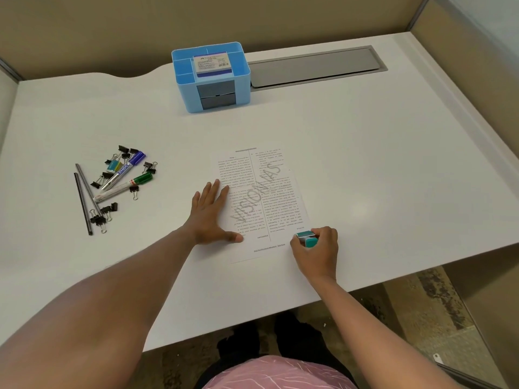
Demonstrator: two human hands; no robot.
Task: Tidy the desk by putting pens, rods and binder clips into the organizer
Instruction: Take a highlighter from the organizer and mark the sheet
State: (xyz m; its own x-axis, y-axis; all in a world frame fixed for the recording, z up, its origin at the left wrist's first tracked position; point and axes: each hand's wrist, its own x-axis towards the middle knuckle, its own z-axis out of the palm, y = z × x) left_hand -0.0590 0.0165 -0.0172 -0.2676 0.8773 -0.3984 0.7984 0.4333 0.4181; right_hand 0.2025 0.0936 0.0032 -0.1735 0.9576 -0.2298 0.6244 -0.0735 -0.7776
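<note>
A blue organizer (241, 80) stands at the back of the white desk, with a flat box lying across its top. At the left lies a loose heap: a blue-capped marker (123, 171), a green-capped marker (123, 186), two dark rods (84, 199) and several black binder clips (98, 219). My left hand (209, 213) lies flat and open on the left edge of a printed sheet (262, 203). My right hand (316, 247) is closed on a small teal eraser (307, 238) at the sheet's lower right corner.
A grey cable-tray lid (314, 69) is set into the desk behind the organizer. Beige partition walls enclose the desk on three sides. The desk's front edge (365, 287) runs just below my right hand.
</note>
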